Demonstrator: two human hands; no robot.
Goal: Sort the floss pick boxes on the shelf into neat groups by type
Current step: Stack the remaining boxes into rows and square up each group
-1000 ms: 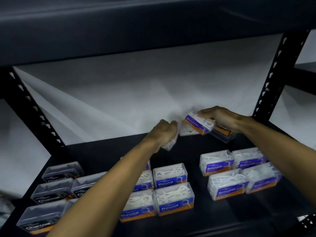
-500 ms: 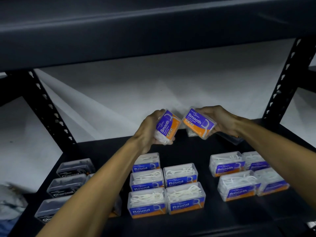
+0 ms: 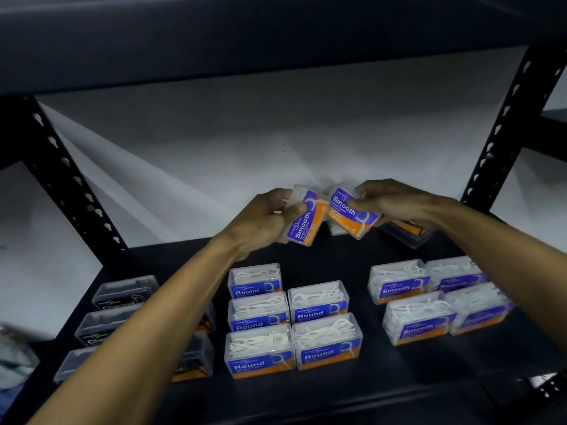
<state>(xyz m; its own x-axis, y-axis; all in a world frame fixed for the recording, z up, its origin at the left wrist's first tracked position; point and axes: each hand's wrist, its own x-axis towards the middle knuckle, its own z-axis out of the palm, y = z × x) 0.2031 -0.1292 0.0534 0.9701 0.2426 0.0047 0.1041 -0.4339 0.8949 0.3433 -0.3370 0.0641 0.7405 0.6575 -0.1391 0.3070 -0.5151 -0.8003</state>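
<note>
Both bare forearms reach forward and converge above the back of the shelf. The left hand (image 3: pixel 264 220) curls its fingers and thumb round a clear plastic "Smooth" box with a purple-and-orange label (image 3: pixel 304 222), tilted on end. The right hand (image 3: pixel 395 202) pinches a second, matching box (image 3: pixel 349 214), the two boxes nearly touching.

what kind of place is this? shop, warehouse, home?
Likely a stockroom or storage area, not certain. A black metal shelf with perforated uprights stands against a plain white wall, holding many identical retail floss pick boxes. No price tags or signage in view.
</note>
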